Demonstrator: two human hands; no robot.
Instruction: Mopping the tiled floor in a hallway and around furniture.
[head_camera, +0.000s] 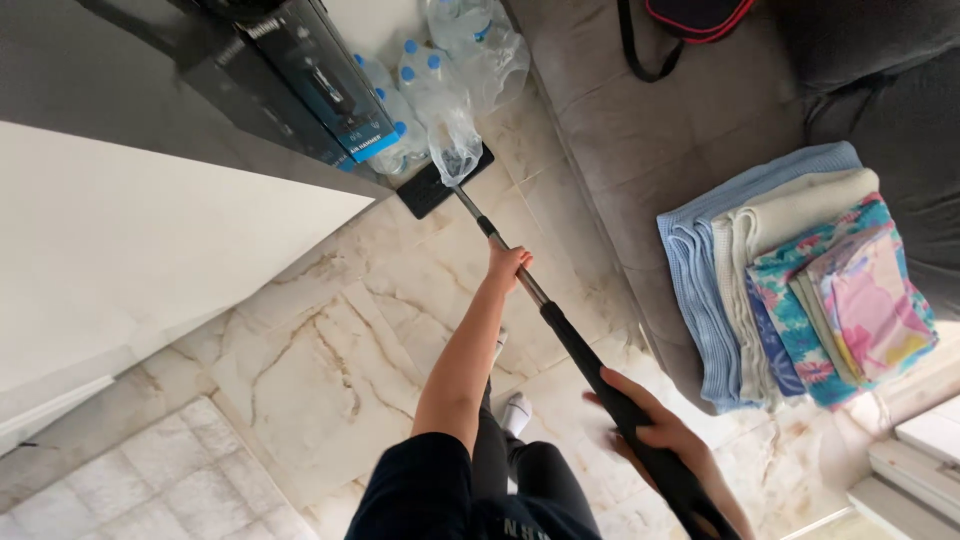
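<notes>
One long floor mop with a slim pole, bare metal in its upper-middle stretch and black-sleeved toward the near end (560, 325), ending in a flat black rectangular head (432, 186) that lies on the cream marble-veined floor tiles (330, 350) beside the dark cabinet base (200, 90). One left hand (506, 265), fingers curled round the metal section, arm stretched forward; one right hand (655, 425), fingers wrapped round the black sleeve lower down the pole. The pole runs diagonally from lower right to upper left, the head well beyond the left hand's grasp. One shrink-wrapped pack of clear plastic water bottles with blue caps (440, 70), touching the mop head's far edge; exact bottle count cannot be told. One stack of folded towels and cloths, blue, cream and floral (790, 270), on a grey sofa seat (640, 130).
</notes>
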